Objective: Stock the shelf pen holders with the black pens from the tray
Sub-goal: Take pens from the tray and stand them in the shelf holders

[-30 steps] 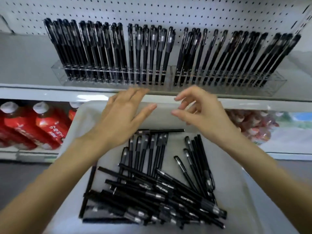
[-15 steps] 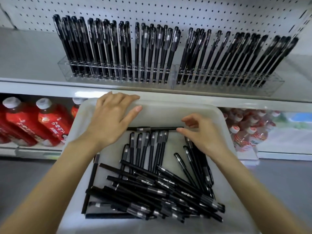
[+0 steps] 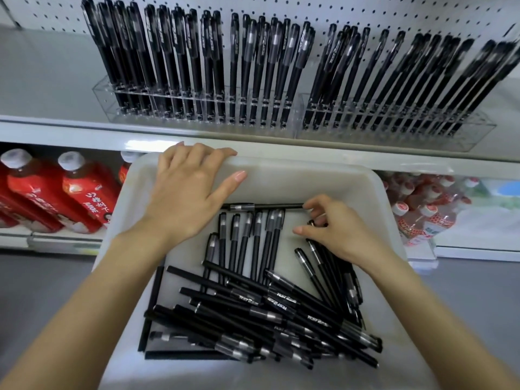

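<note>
Both hands have dropped to the tray [image 3: 281,180]: the left hand [image 3: 185,201] lies flat, holding nothing, on its far rim, while the right hand [image 3: 337,235] curls at one end of a crosswise pen [image 3: 270,206] inside, grip unclear, where an end pinch could let it swivel free.

Bright, even light, soft shadows.
Glare on shelf edge [image 3: 149,143] at 10 o'clock; smear across racked pens [image 3: 478,68] at 2 o'clock.
</note>
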Action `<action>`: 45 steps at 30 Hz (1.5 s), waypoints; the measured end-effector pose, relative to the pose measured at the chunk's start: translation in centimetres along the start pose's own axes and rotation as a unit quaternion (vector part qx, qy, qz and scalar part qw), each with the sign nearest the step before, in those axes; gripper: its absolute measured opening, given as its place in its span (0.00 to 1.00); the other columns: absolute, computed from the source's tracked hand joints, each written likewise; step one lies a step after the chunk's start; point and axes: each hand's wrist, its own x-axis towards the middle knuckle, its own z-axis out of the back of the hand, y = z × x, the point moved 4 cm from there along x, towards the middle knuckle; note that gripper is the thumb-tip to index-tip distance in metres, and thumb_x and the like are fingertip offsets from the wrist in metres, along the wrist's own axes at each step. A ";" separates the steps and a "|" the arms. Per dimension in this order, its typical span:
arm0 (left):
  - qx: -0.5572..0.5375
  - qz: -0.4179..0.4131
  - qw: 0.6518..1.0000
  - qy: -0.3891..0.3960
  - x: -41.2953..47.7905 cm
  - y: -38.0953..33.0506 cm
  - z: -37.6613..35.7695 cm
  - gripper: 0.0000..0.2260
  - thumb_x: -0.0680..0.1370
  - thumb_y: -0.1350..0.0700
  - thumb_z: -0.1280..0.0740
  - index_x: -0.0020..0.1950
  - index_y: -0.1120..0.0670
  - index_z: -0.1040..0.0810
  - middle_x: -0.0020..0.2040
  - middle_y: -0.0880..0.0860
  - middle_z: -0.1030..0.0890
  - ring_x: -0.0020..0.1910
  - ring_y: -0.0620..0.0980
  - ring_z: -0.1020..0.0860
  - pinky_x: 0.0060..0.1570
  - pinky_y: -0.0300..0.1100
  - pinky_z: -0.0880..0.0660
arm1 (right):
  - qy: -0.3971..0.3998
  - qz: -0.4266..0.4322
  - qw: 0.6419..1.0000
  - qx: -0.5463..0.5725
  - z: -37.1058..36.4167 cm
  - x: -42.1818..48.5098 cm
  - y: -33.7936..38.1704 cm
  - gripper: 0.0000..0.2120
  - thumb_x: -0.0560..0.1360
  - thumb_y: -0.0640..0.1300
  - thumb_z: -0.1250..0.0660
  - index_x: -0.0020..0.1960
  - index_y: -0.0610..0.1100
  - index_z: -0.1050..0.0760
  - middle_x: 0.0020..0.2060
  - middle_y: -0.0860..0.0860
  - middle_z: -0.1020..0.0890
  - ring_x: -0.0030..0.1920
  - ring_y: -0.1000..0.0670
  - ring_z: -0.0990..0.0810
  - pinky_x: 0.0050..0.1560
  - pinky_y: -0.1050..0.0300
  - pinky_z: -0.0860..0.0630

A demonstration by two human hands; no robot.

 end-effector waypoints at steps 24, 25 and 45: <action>0.021 0.009 1.000 0.006 0.0 0.1 -0.2 0.29 0.77 0.36 0.54 0.67 0.51 0.28 0.54 0.55 0.25 0.58 0.57 0.31 0.63 0.48 0.46 | 0.120 -0.028 0.989 -0.086 -1.3 -0.5 0.0 0.12 0.71 0.51 0.29 0.47 0.46 0.29 0.39 0.52 0.22 0.44 0.49 0.22 0.50 0.50 0.23; 0.021 0.009 1.000 0.006 0.0 0.1 -0.2 0.29 0.77 0.36 0.54 0.67 0.51 0.28 0.54 0.55 0.25 0.58 0.57 0.32 0.63 0.47 0.46 | 0.126 -0.029 0.989 -0.075 -1.3 -0.5 0.0 0.12 0.71 0.50 0.28 0.46 0.46 0.29 0.38 0.52 0.22 0.43 0.50 0.22 0.49 0.51 0.23; -0.042 -0.015 0.997 0.063 1.0 -2.0 1.0 0.34 0.74 0.32 0.60 0.72 0.47 0.36 0.68 0.45 0.32 0.67 0.46 0.36 0.68 0.43 0.46 | -0.143 0.205 0.917 0.311 10.2 -1.4 4.2 0.07 0.71 0.34 0.30 0.47 0.43 0.21 0.43 0.50 0.15 0.46 0.51 0.16 0.44 0.60 0.19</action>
